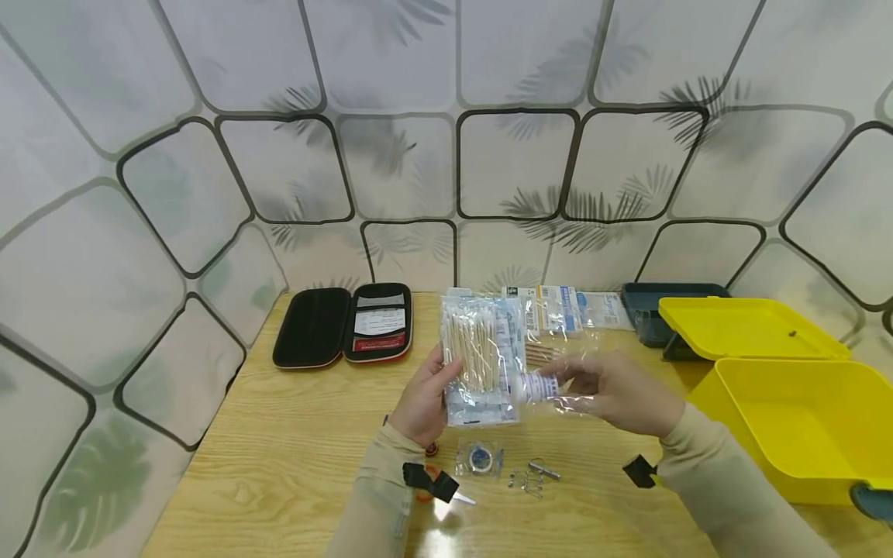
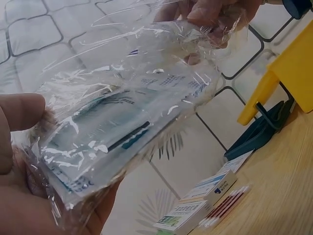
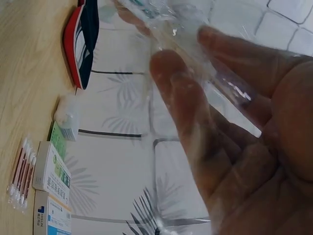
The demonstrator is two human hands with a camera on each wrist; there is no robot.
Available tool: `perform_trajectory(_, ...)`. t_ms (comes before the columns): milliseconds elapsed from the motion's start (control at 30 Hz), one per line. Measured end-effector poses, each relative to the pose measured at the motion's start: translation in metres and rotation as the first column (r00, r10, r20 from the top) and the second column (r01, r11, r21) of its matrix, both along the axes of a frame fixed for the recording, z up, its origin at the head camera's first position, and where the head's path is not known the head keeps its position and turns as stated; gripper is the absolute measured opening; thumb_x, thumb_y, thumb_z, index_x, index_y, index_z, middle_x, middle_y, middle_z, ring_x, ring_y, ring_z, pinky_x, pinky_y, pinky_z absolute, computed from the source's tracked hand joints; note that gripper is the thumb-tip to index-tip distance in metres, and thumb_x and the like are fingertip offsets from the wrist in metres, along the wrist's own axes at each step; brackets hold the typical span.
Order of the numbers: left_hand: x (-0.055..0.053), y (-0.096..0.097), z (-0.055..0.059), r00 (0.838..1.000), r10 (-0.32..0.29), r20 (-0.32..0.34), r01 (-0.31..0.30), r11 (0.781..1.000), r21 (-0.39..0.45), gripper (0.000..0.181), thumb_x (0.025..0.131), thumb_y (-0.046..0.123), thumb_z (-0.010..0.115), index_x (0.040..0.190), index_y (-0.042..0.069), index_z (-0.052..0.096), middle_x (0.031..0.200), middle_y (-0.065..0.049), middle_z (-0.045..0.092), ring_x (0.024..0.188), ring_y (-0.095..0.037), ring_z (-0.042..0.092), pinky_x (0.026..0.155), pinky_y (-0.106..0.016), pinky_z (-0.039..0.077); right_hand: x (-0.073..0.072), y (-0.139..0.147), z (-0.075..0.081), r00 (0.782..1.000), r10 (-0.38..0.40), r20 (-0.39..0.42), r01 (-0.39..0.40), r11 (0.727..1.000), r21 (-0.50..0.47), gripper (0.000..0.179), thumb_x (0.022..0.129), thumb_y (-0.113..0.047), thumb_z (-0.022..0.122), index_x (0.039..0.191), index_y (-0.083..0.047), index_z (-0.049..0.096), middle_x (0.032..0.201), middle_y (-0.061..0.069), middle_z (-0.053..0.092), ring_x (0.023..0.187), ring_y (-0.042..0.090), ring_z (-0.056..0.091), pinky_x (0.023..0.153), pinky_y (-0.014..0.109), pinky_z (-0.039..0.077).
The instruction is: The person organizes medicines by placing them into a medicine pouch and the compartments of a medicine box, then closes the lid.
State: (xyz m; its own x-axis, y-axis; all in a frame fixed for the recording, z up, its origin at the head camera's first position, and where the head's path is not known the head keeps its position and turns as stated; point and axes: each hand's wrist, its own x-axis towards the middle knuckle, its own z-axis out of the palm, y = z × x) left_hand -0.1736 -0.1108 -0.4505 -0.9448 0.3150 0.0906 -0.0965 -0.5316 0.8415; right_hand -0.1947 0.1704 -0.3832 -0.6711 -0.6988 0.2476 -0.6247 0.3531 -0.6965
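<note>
**Both hands raise a clear bag between open case and yellow box**

The left hand (image 1: 424, 399) grasps the left edge of a clear bag (image 1: 481, 411), its thumb across the front by the pale cotton swabs (image 1: 474, 349) and flat packets showing through the plastic; the right hand (image 1: 614, 391) curls thumb and fingers about the near end of a white printed roll (image 1: 537, 387), with clear film lying over part of the fingers; whether the roll sits wholly inside the bag I cannot tell. The bag is upright above the middle of the wooden table (image 1: 279, 449), its lower edge well behind a packaged tape roll (image 1: 480, 459) and small metal pieces (image 1: 526, 480); scissors (image 1: 425, 488) lie partly under the left sleeve.

To the left, a broad stretch of wood runs from that sleeve to the table's side edge; the open zip case (image 1: 380, 322) stands at the back edge, apart from the bag; behind the bag, red-brown swabs (image 1: 540, 354) and small boxes (image 1: 540, 310) fill the narrow strip before the patterned wall (image 1: 405, 170). To the right, the yellow box (image 1: 816, 418) limits the room, its near wall close beside the right sleeve; its raised lid (image 1: 753, 325) leans back towards a dark blue tray (image 1: 670, 294).
</note>
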Motion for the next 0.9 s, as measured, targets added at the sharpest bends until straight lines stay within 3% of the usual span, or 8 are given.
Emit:
perform_trajectory(100,0.000,-0.001,0.000,1.000,-0.022,0.000,0.022,1.000,0.002,0.048,0.104,0.024,0.039,0.151,0.020,0.027,0.139,-0.010,0.046,0.122,-0.024,0.049,0.102,-0.040,0.042,0.000,-0.002,-0.001,0.991,-0.091,-0.101,0.086,0.995,-0.051,0.036,0.080,-0.003,0.076,0.115,-0.010,0.067,0.104,0.004,0.068,0.075,0.010,0.067,0.064,0.025,0.057)
perform_trajectory(200,0.001,0.000,0.000,0.999,-0.042,0.003,0.042,0.999,0.010,0.047,0.104,0.024,0.039,0.150,0.017,0.029,0.135,-0.009,0.049,0.120,-0.024,0.051,0.101,-0.040,0.042,0.000,-0.005,0.000,0.959,-0.166,-0.229,0.149,0.985,-0.092,0.040,0.076,-0.003,0.080,0.113,-0.015,0.070,0.100,0.000,0.069,0.069,0.005,0.064,0.058,0.021,0.054)
perform_trajectory(267,0.001,0.001,0.000,0.999,-0.048,0.010,0.047,0.999,0.016,0.046,0.104,0.024,0.038,0.149,0.017,0.030,0.133,-0.009,0.050,0.119,-0.024,0.051,0.101,-0.041,0.042,0.001,-0.007,0.000,0.942,-0.147,-0.303,0.126,0.988,-0.086,0.040,0.075,-0.004,0.081,0.112,-0.015,0.071,0.099,-0.002,0.070,0.069,0.003,0.063,0.059,0.018,0.053)
perform_trajectory(333,0.001,0.002,-0.001,0.999,-0.038,0.019,0.038,0.999,0.020,0.044,0.105,0.023,0.036,0.148,0.018,0.031,0.133,-0.010,0.050,0.119,-0.025,0.052,0.101,-0.041,0.042,0.002,-0.009,-0.001,0.941,-0.081,-0.327,0.063,0.996,-0.064,0.040,0.075,-0.002,0.080,0.113,-0.014,0.071,0.102,-0.001,0.070,0.072,0.003,0.065,0.062,0.016,0.054)
perform_trajectory(467,0.000,0.003,-0.002,0.999,-0.008,0.044,0.007,1.000,0.016,0.042,0.105,0.022,0.035,0.147,0.018,0.033,0.135,-0.012,0.049,0.120,-0.026,0.052,0.100,-0.042,0.043,0.006,-0.007,-0.003,0.964,0.062,-0.257,-0.067,0.998,-0.010,0.037,0.080,0.000,0.075,0.115,-0.012,0.070,0.110,0.003,0.068,0.080,0.007,0.066,0.068,0.018,0.055)
perform_trajectory(667,0.002,0.006,0.002,0.998,-0.026,0.055,0.027,1.000,-0.010,0.046,0.104,0.023,0.038,0.149,0.018,0.029,0.130,-0.009,0.054,0.115,-0.023,0.055,0.097,-0.040,0.046,0.006,-0.007,0.001,0.968,0.211,-0.133,-0.215,0.976,-0.015,0.030,0.086,-0.009,0.071,0.116,-0.011,0.068,0.110,0.003,0.069,0.085,0.009,0.067,0.069,0.023,0.057)
perform_trajectory(800,0.005,0.006,0.004,0.998,-0.055,0.041,0.056,0.998,-0.030,0.048,0.104,0.026,0.039,0.150,0.019,0.028,0.129,-0.009,0.055,0.113,-0.022,0.057,0.096,-0.040,0.047,0.008,-0.009,0.004,0.975,0.217,-0.048,-0.218,0.976,-0.026,0.028,0.088,-0.017,0.071,0.115,-0.010,0.069,0.102,-0.001,0.071,0.075,0.006,0.066,0.062,0.024,0.056)
perform_trajectory(900,0.006,0.007,0.005,0.997,-0.074,0.030,0.075,0.997,-0.032,0.048,0.104,0.027,0.038,0.150,0.019,0.027,0.131,-0.010,0.053,0.115,-0.023,0.056,0.096,-0.041,0.047,0.010,-0.011,0.005,0.986,0.162,-0.035,-0.164,0.984,-0.066,0.028,0.086,-0.013,0.073,0.113,-0.007,0.070,0.095,0.000,0.072,0.068,0.006,0.064,0.056,0.024,0.055)
